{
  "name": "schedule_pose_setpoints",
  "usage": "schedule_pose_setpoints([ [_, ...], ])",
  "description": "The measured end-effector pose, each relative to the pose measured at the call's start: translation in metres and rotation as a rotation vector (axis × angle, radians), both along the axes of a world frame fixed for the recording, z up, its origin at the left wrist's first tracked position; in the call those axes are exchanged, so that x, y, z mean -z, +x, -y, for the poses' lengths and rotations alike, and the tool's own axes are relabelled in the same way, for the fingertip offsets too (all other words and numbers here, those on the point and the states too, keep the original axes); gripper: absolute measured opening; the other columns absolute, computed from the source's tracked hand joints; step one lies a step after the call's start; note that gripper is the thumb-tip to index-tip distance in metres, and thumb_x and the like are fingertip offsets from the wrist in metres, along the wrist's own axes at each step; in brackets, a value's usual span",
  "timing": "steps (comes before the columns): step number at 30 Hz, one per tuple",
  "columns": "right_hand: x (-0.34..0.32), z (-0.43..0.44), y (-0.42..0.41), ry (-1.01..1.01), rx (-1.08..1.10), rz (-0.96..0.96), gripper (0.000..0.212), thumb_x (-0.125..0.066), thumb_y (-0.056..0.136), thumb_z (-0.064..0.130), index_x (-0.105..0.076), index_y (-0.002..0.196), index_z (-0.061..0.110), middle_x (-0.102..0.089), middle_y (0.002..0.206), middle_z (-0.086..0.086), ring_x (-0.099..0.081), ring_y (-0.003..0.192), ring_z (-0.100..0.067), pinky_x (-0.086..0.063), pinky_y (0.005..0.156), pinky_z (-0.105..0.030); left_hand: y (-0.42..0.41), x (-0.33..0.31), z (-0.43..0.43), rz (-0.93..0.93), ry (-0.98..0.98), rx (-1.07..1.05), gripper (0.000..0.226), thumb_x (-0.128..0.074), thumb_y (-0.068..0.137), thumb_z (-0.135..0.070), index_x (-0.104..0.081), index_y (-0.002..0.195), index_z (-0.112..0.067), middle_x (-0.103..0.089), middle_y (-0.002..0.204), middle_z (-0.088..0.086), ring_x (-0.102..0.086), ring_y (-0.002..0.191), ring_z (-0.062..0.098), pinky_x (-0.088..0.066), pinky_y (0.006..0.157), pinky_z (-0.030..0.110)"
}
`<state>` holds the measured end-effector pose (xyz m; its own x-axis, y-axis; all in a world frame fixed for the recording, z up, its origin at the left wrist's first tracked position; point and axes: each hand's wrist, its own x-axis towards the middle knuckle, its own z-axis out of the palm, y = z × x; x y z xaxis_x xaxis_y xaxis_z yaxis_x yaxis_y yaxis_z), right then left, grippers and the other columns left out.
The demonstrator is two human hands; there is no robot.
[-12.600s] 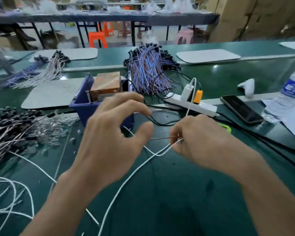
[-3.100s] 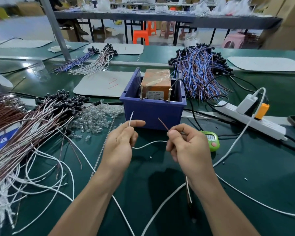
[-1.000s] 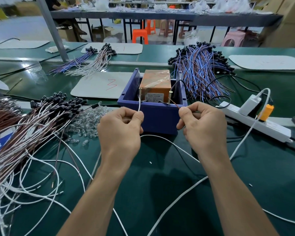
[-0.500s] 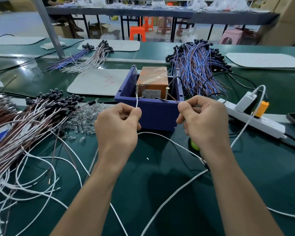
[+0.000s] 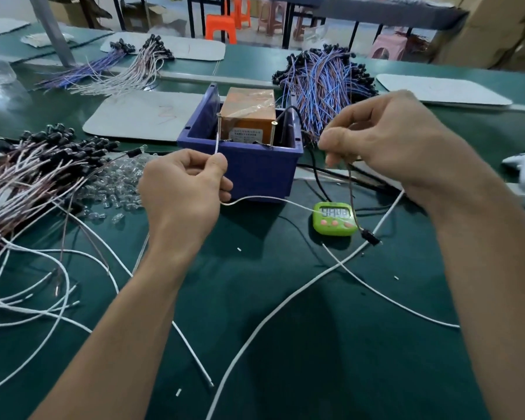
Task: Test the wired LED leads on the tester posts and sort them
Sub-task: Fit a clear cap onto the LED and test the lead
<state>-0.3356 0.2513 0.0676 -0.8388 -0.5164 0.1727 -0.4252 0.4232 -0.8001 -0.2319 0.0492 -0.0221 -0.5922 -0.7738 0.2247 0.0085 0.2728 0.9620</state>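
An orange tester box (image 5: 247,116) stands inside a blue bin (image 5: 255,165), with two thin metal posts, one on the left (image 5: 218,125) and one on the right (image 5: 274,133). My left hand (image 5: 182,195) pinches the white lead (image 5: 217,144) upright, its tip touching the left post. My right hand (image 5: 385,140) is raised to the right of the bin and pinches the brown lead (image 5: 350,192), which hangs down to a black LED holder (image 5: 369,237). The brown lead is clear of the right post.
A green timer (image 5: 334,218) lies in front of the bin. Brown-and-white leads (image 5: 28,177) and loose clear LEDs (image 5: 115,183) are piled at the left. Blue-and-brown leads (image 5: 325,77) lie behind the bin. Loose white wires (image 5: 285,301) cross the green mat.
My right hand has lifted up and to the right, away from the right post, taking the brown lead with it. The left hand stays at the left post.
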Motion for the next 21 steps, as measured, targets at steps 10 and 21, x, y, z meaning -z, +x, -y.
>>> schedule_pose_setpoints([
  [10,0.049,0.024,0.028,0.015,0.263,-0.212,0.008,-0.08,0.08,0.022,-0.08,0.074,0.026,-0.071,0.064,0.017,-0.066,0.061,-0.001,-0.051,0.06,-0.018,0.0,0.0,-0.001,0.008,0.074,-0.039,0.02,-0.07,0.091,-0.026,-0.07,0.071,-0.021,-0.072,0.057,-0.004,-0.071,0.05,0.015,-0.048,0.046,0.019],
  [21,0.089,0.036,0.056,-0.247,0.415,-0.154,0.013,-0.081,0.082,0.017,-0.079,0.078,0.028,-0.072,0.068,0.022,-0.068,0.062,-0.002,-0.055,0.066,-0.021,0.012,-0.002,-0.016,-0.025,0.064,-0.166,0.019,-0.061,0.086,-0.023,-0.064,0.069,-0.019,-0.069,0.053,-0.009,-0.067,0.043,0.01,-0.042,0.042,0.013],
])
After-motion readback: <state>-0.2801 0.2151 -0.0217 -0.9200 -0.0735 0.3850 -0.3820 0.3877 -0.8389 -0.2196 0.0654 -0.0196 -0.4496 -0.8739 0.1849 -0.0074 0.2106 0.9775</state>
